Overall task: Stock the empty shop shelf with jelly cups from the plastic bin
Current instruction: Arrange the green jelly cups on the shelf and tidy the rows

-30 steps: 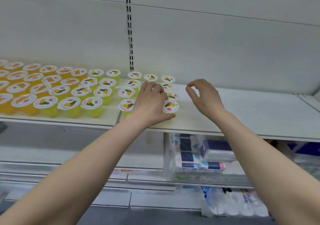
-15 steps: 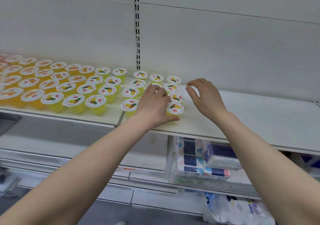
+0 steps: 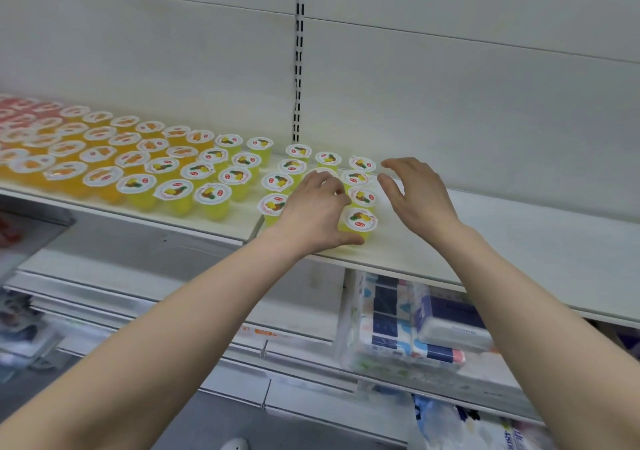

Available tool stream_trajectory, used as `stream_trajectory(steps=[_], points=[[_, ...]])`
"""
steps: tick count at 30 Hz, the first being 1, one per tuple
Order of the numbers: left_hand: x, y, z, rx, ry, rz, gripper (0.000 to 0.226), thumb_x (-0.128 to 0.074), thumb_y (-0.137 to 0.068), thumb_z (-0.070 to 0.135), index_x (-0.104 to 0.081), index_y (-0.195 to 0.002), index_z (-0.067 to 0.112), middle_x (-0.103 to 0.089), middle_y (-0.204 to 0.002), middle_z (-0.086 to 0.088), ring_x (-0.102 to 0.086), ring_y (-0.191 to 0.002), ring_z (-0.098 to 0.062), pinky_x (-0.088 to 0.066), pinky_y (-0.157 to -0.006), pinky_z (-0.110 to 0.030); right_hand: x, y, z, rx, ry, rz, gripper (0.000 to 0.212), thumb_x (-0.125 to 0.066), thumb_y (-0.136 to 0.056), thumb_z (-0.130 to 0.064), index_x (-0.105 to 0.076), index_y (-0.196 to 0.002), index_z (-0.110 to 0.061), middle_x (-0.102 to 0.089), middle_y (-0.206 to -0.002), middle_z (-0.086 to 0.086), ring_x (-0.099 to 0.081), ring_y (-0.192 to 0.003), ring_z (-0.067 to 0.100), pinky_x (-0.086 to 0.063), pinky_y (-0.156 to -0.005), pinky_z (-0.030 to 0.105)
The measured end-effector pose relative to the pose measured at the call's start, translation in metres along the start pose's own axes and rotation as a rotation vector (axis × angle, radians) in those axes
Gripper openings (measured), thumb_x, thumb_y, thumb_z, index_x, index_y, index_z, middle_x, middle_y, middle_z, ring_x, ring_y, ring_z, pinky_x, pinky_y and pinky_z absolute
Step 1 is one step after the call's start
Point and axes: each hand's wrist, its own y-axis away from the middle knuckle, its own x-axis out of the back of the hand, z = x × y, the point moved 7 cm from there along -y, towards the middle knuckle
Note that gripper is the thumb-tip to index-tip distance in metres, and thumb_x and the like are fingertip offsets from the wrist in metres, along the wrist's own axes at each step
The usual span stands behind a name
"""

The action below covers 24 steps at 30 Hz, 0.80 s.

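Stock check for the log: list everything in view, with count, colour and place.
yellow jelly cups: about twenty, yellow, mid-shelf in rows
orange jelly cups: many, orange, left part of shelf
pink jelly cups: a few, blurred, far left
shelf: one, white, under the cups
slotted upright: one, black slots, back wall
tissue packs: several, blue and white, lower shelf
left hand: over the rightmost yellow cups, thumb by the front one
right hand: empty, just right of the cups

Pale grey back panel [image 3: 467,96] with horizontal seams, black slotted upright [image 3: 300,68] running down it, lower shelves [image 3: 145,259] holding wrapped tissue packs [image 3: 408,342], grey floor [image 3: 221,418], soft even light.
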Motion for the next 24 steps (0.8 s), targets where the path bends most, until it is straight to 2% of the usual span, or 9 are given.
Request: stream_trajectory(steps=[5, 11, 18, 24], points=[[0.02, 0.011, -0.023, 0.023, -0.002, 0.037, 0.063, -0.061, -0.079, 0.064, -0.065, -0.121, 0.019, -0.058, -0.125, -0.003, -0.045, -0.124, -0.026, -0.034, -0.105, -0.036, 0.001, -0.004, -0.021, 0.1, 0.065, -0.008, 0.039, -0.046, -0.102, -0.036, -0.056, -0.133, -0.015, -0.059, -0.132, 0.008, -0.051, -0.12, 0.033, -0.038, -0.1, 0.044], [0.059, 0.043, -0.077, 0.117, -0.013, 0.122, 0.046, -0.056, -0.092, 0.046, -0.06, -0.128, 0.017, -0.058, -0.126, -0.003, -0.046, -0.121, -0.026, -0.036, -0.101, -0.036, -0.004, -0.01, -0.078, 0.254, 0.117, 0.022, 0.046, -0.042, -0.096, -0.04, -0.061, -0.127, -0.011, -0.065, -0.119, 0.013, -0.059, -0.105, 0.039, -0.046, -0.086, 0.046], [0.103, 0.115, -0.156, 0.169, -0.103, 0.246, 0.04, -0.065, -0.088, 0.038, -0.065, -0.119, 0.013, -0.064, -0.114, -0.01, -0.055, -0.11, -0.033, -0.044, -0.093, -0.04, -0.032, -0.015, -0.183, 0.431, 0.142, 0.025, 0.052, -0.036, -0.096, -0.045, -0.06, -0.127, -0.011, -0.065, -0.118, 0.01, -0.06, -0.106, 0.035, -0.046, -0.087, 0.045], [0.14, 0.206, -0.247, 0.215, -0.163, 0.276, 0.049, -0.047, -0.087, 0.044, -0.065, -0.117, 0.011, -0.065, -0.109, -0.011, -0.059, -0.101, -0.034, -0.049, -0.088, -0.042, -0.081, -0.019, -0.305, 0.578, 0.127, 0.008, 0.049, -0.04, -0.097, -0.044, -0.06, -0.128, -0.011, -0.065, -0.119, 0.012, -0.06, -0.108, 0.036, -0.049, -0.088, 0.048]])
